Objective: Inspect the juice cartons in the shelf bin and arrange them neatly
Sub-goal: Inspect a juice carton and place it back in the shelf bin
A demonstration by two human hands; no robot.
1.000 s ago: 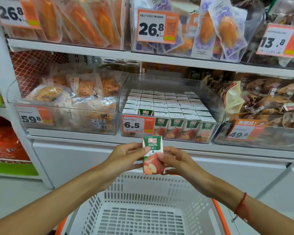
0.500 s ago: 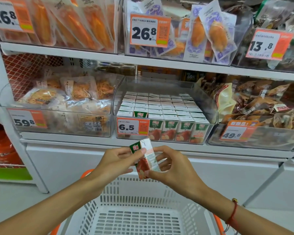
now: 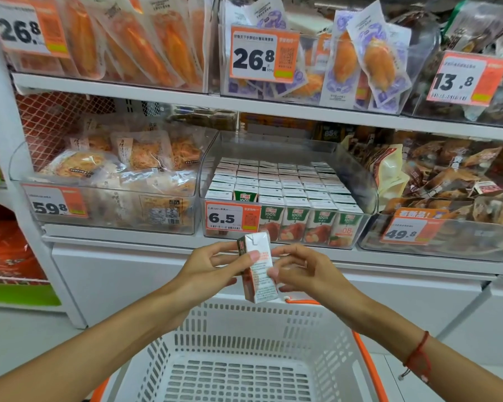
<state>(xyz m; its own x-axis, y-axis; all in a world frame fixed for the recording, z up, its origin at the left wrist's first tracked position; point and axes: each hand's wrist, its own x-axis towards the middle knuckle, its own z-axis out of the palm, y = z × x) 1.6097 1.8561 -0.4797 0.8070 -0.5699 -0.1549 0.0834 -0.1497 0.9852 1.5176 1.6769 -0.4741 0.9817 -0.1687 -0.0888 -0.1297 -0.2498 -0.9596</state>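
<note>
1. I hold one small white juice carton with red fruit print (image 3: 256, 268) in front of me, tilted, its text side towards me, above the white slotted plastic basket with orange rim (image 3: 238, 369) and below the shelf edge.
2. My left hand (image 3: 212, 271) grips the carton from its left side, thumb pressed across the face; my right hand (image 3: 305, 271) pinches its right edge with curled fingers (image 3: 273, 272).
3. The clear plastic shelf bin (image 3: 357, 175) straight ahead holds the other juice cartons (image 3: 288, 187) standing upright in tight rows, white tops up, green and red fronts showing through the front wall. In the front left corner one place looks unfilled, so a green carton face shows behind it.
4. An orange and white price tag reading 6.5 (image 3: 230, 219) hangs on the bin's front left.
5. The clear bin to the left (image 3: 111, 198) holds bagged shredded orange snacks (image 3: 114, 158); the clear bin to the right (image 3: 447, 236) holds brown packets (image 3: 462, 175).
6. The upper shelf (image 3: 157, 89) carries hanging packs of orange food.
7. The basket has nothing in it that I can see.
</note>
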